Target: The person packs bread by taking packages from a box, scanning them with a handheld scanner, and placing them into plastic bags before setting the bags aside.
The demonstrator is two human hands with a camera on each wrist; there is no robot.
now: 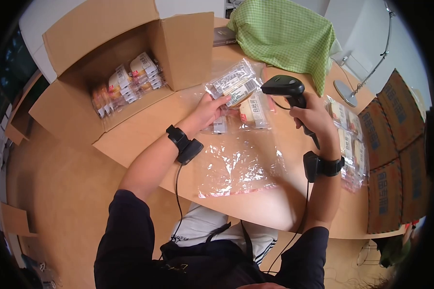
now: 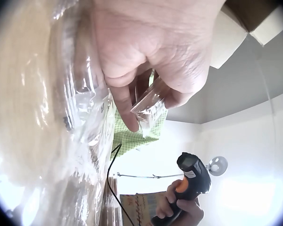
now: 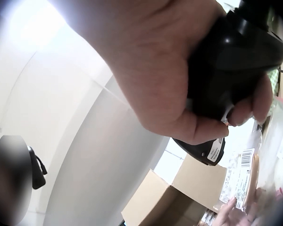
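My left hand [image 1: 208,114] pinches a clear-wrapped bread packet [image 1: 236,86] by its near edge, thumb on top. Its label side with a barcode faces up. In my right hand [image 1: 317,118] is a black barcode scanner [image 1: 283,86], gripped by the handle, its head pointed towards the packet from a short way off. The right wrist view shows the fingers wrapped round the scanner [image 3: 226,66], with the packet's barcode label [image 3: 240,174] beyond. Below the held packet lies a large clear plastic bag [image 1: 241,166], with more bread packets [image 1: 253,113] at its far end.
An open cardboard box [image 1: 188,53] with several bread packets [image 1: 123,84] inside stands at the left. More bagged packets [image 1: 346,144] lie right of my right wrist, beside brown printed cartons [image 1: 390,159]. A green checked cloth [image 1: 284,36] and a lamp base [image 1: 345,92] are at the back.
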